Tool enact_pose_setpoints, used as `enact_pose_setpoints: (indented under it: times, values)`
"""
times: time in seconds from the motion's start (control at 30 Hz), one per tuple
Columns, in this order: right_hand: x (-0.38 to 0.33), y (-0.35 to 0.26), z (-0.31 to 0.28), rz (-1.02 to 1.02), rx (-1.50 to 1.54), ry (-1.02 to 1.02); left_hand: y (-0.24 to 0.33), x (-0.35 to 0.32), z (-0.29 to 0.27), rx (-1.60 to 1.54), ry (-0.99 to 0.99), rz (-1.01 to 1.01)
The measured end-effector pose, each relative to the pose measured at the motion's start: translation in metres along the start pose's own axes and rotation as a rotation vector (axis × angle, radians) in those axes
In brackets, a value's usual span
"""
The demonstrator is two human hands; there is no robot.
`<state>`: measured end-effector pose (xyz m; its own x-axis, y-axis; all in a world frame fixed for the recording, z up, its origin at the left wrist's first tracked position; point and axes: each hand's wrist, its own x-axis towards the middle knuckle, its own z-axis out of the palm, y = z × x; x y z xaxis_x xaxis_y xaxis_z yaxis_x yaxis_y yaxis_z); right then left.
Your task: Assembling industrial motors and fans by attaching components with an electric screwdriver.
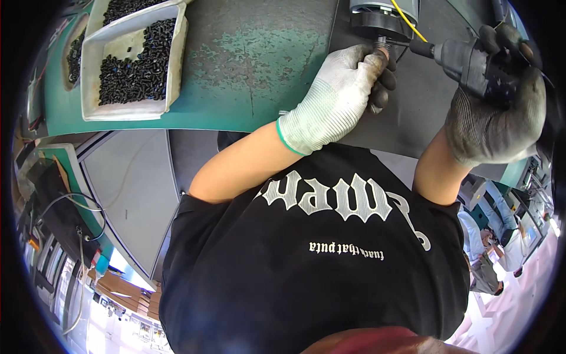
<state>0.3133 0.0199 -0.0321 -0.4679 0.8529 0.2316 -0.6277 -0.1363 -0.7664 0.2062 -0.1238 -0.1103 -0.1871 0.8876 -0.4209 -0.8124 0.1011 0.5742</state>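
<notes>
My left hand, in a white knit glove with grimy fingertips, pinches a small fitting at the base of a grey and black round motor part on the dark mat. In a grey glove, my right hand grips a black power screwdriver. Its tip points left at the same fitting, close to my left fingertips. A yellow wire runs across the motor part.
Two white trays of small black screws stand at the left on the worn green bench. A dark mat covers the bench under my hands. Cables hang at the lower left; other people are at the right edge.
</notes>
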Motion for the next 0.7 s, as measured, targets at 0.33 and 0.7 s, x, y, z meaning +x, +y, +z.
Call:
enact_pose_setpoints:
  times: [0.33,0.7]
  values:
    - [0.008,0.004,0.014,0.139,0.132,-0.145,0.019,0.0,0.004,0.221,-0.005,-0.057]
    - [0.004,-0.008,0.042,-0.671,-0.739,0.074,0.022,-0.005,-0.003,0.243,-0.012,0.037]
